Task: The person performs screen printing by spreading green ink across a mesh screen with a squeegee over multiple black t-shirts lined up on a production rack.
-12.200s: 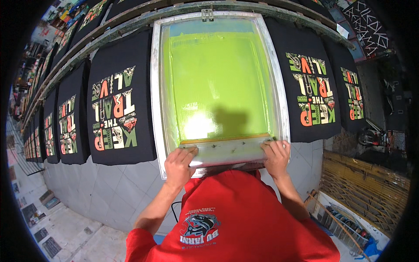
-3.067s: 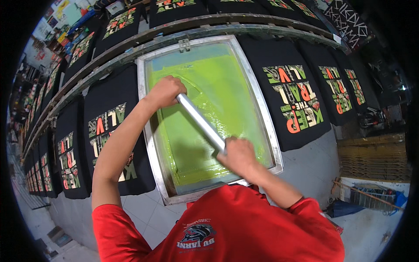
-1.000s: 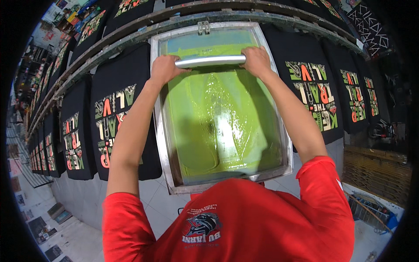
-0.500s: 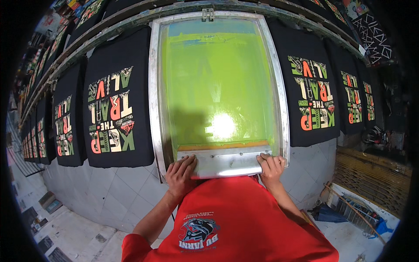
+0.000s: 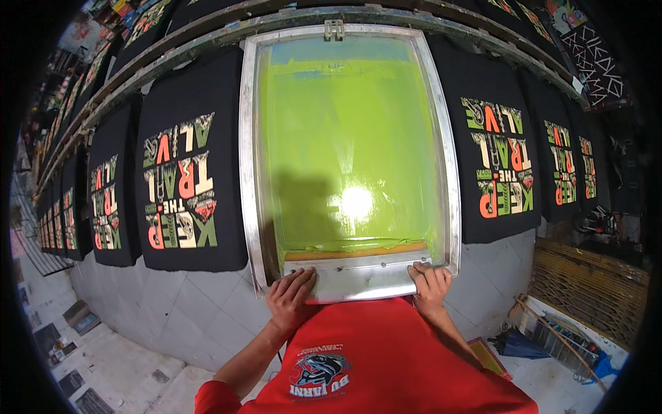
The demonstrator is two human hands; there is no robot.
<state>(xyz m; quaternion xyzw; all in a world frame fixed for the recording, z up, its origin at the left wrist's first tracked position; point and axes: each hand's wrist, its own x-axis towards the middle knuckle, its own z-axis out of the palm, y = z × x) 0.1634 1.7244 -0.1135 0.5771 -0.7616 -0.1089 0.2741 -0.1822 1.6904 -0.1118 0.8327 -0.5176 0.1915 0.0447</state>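
Note:
A metal squeegee (image 5: 365,281) with an orange blade (image 5: 362,254) stands at the near end of a screen printing frame (image 5: 451,179). My left hand (image 5: 292,291) is closed around the squeegee's left end, fingers curled over its upper edge. At the other end, my right hand (image 5: 431,284) grips it in the same way. Bright green ink (image 5: 317,138) covers the mesh inside the silver frame. A thicker bead of it lies along the blade. What is beneath the screen is hidden.
Black printed shirts (image 5: 158,96) lie in a row left of the frame, with more shirts (image 5: 476,79) to its right. A hinge clamp (image 5: 334,30) holds the frame's far edge at a long rail (image 5: 207,33). Lower right are a folding metal gate (image 5: 586,283) and a dark umbrella (image 5: 520,345).
Both hands have drawn the squeegee toward me, to the near end of the screen. Ink has gathered in front of its blade. The view has shifted slightly.

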